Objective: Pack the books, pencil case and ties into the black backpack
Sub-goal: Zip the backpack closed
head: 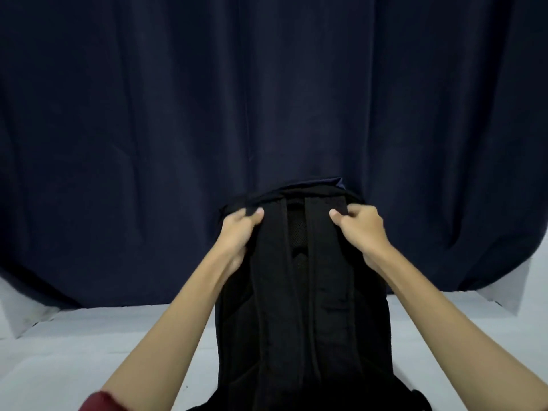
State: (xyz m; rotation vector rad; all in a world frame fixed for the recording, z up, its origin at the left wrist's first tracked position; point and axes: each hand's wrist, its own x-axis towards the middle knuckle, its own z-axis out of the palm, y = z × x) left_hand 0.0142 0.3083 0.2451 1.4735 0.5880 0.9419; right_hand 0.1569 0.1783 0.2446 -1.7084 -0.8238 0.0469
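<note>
Two hands, arms stretched forward, are gripping the backpack (pixel 299 292) standing at the table's (pixel 89 351) near edge: left hand (pixel 241 229) and right hand (pixel 360 231) curling on its top corners.

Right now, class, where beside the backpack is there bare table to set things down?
Bare white table lies left of the black fabric backpack, bordered by the dark blue curtain; another patch lies right. The middle is crowded: left hand and right hand grip the backpack's top.

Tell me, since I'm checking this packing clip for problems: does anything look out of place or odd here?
Nothing looks damaged or spilled. The black backpack stands upright on the white table, straps facing the camera, left hand and right hand gripping its top corners. One oddity: no books, pencil case or ties are visible.
</note>
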